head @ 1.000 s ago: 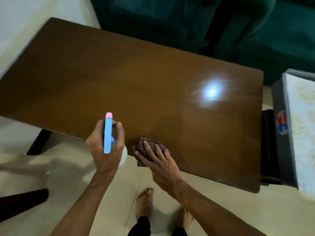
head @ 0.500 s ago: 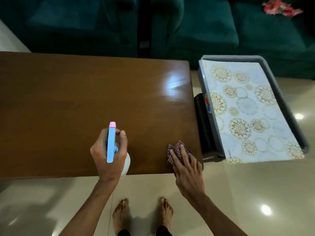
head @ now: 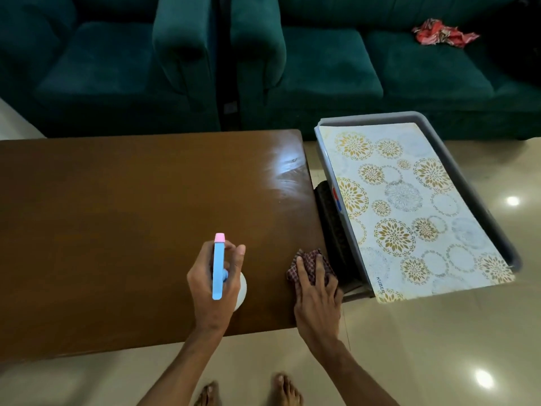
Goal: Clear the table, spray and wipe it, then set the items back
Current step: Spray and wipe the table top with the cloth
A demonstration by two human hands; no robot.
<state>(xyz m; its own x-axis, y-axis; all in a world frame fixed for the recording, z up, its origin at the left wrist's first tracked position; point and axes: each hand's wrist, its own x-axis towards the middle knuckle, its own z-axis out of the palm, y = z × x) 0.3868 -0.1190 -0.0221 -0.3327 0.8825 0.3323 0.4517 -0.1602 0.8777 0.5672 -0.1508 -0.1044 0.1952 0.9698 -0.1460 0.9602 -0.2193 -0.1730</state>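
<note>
The brown wooden table point(head: 117, 218) fills the left and middle of the view, its top bare and glossy. My left hand point(head: 213, 285) holds a spray bottle point(head: 219, 268) with a light blue head and pink nozzle above the table's near right part; its white body shows under my fingers. My right hand point(head: 317, 294) presses flat on a small dark checked cloth point(head: 307, 263) at the table's near right corner.
A grey tray point(head: 474, 183) lined with a floral patterned sheet stands just right of the table, with a dark object point(head: 330, 227) wedged between them. Dark green sofas point(head: 322, 68) run along the back, a red cloth point(head: 442, 33) on one. My bare feet stand on shiny tile.
My right hand has slid the cloth right along the near edge to the table's right corner. The view swung right, bringing the tray and sofas into sight. The spray bottle stays held up.
</note>
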